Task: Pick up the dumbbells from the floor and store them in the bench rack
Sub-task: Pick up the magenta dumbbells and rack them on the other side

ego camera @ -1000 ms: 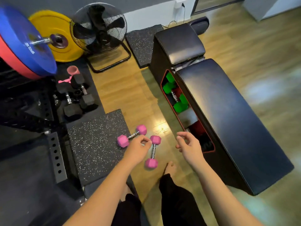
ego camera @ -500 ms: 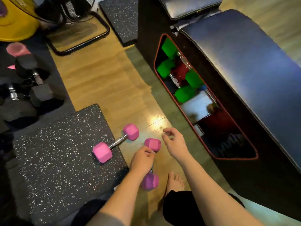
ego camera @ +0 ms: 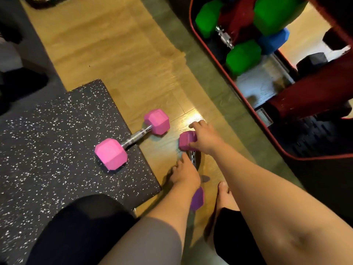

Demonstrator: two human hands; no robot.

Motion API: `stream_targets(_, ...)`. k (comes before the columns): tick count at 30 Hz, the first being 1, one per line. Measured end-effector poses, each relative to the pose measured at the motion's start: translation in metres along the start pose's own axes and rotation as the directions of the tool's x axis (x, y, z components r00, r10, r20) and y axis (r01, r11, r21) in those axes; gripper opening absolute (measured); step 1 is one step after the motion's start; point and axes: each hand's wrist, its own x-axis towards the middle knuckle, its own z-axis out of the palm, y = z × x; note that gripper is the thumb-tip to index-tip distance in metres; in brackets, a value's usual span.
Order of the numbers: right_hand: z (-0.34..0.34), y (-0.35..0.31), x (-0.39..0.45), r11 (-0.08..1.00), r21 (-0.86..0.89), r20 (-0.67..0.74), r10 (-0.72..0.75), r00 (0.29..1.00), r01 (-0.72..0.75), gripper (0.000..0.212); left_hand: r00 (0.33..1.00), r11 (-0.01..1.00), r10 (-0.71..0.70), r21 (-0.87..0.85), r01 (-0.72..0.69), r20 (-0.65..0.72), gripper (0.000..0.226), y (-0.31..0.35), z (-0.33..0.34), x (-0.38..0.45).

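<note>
My left hand [ego camera: 184,174] is down on the chrome handle of the near pink dumbbell [ego camera: 188,139], fingers curling round it; grip looks closed on it but the palm hides the contact. My right hand [ego camera: 203,139] rests on that dumbbell's far hex head, fingers loosely bent over it, not clamped. The dumbbell lies on the glossy wood floor [ego camera: 118,54], its near head beside my bare foot [ego camera: 224,197].

The second pink dumbbell [ego camera: 131,139] has matte rubbery hex heads and a knurled metal bar. One head sits on the black speckled rubber mat [ego camera: 47,131], the other on the floor, just left of my hands.

The bench rack [ego camera: 248,106] is at upper right, a red-rimmed opening holding green dumbbells [ego camera: 243,56] and a blue one [ego camera: 274,42], both hex-headed. Shaded floor lies between it and my hands.
</note>
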Motion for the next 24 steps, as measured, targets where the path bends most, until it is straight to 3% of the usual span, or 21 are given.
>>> stream_targets(4, 0.018, 0.002, 0.001, 0.982, -0.178, 0.05, -0.053, 0.997, 0.062, 0.089, 0.988, 0.991, -0.053, 0.126, 0.035, 0.144, 0.113, -0.013, 0.02, -0.004)
stream_targets(8, 0.031, 0.003, 0.0, 0.968, -0.237, -0.018, -0.093, 0.996, 0.086, 0.087, 0.974, 0.967, -0.063, 0.256, 0.005, 0.219, 0.125, -0.025, 0.039, -0.007)
stream_targets(19, 0.03, 0.01, -0.001, 0.979, -0.185, -0.039, -0.1, 0.994, 0.091, 0.082, 0.979, 0.949, -0.088, 0.316, 0.025, 0.186, 0.116, -0.023, 0.05, 0.006)
stream_targets(24, 0.025, 0.03, -0.008, 0.995, -0.083, -0.079, 0.044, 0.996, -0.051, 0.079, 0.981, 0.908, 0.0, 0.41, -0.08, 0.192, 0.09, -0.014, 0.041, 0.006)
